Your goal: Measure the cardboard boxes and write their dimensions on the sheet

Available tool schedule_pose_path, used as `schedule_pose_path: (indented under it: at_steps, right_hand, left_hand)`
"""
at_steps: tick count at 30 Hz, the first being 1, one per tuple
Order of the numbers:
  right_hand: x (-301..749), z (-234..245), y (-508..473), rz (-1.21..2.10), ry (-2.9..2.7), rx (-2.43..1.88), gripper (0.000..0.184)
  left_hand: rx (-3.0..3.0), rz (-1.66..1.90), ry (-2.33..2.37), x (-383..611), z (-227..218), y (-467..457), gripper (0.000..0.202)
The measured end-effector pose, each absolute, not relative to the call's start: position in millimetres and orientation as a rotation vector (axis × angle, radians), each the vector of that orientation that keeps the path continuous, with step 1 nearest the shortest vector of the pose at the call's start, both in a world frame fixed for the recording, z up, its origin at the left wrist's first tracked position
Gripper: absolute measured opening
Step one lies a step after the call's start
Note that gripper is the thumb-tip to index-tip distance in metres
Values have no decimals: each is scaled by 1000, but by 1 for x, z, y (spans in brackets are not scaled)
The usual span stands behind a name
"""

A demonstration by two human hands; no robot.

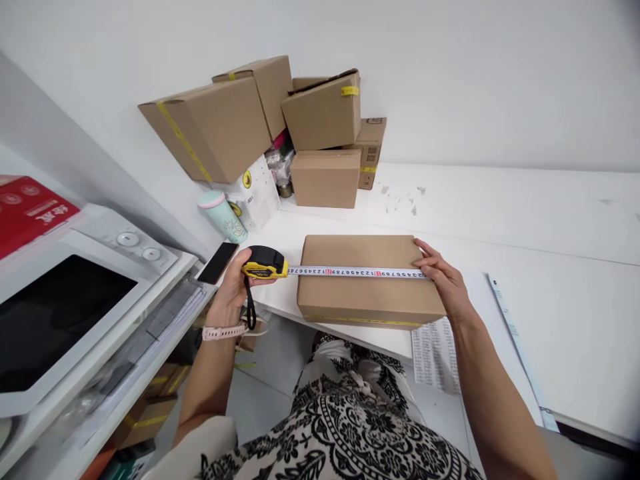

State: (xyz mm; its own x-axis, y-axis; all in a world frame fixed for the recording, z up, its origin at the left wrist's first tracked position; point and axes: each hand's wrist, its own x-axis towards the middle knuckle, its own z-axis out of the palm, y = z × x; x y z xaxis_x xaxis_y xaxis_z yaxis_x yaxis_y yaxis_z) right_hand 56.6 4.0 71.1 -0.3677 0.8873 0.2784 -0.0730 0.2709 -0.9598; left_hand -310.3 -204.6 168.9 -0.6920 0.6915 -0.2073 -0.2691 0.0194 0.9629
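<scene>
A brown cardboard box (360, 297) lies at the front edge of the white table, its long side running left to right. My left hand (239, 277) is closed around a yellow and black tape measure (266, 261), just left of the box, with a black wrist strap hanging down. The white blade (350, 271) stretches out across the top of the box. At the box's right end, my right hand (440, 273) pinches the end of the blade against the edge. Its fingertips partly hide the blade's tip.
Several cardboard boxes (325, 180) are stacked at the back left. Near them stand a mint tumbler (223, 217) and a dark phone (218, 262). A microwave (65, 313) sits on a shelf at left. Printed sheets (435, 357) hang over the table's front edge.
</scene>
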Motion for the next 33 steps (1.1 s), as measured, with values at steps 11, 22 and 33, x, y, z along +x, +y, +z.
schedule_pose_path:
  at_steps: [11,22,33]
  right_hand:
    - [53,78,0,1276,-1552,-784,15]
    - [54,75,2,1359,-1507,-714,24]
    - [55,73,2,1333,-1530,-739,24]
  left_hand:
    - [419,1743,1595,-313,165,-207,34]
    - [374,1797,1558,-317,168,-204,16]
    - [376,1808,1566,-316,163,-205,25]
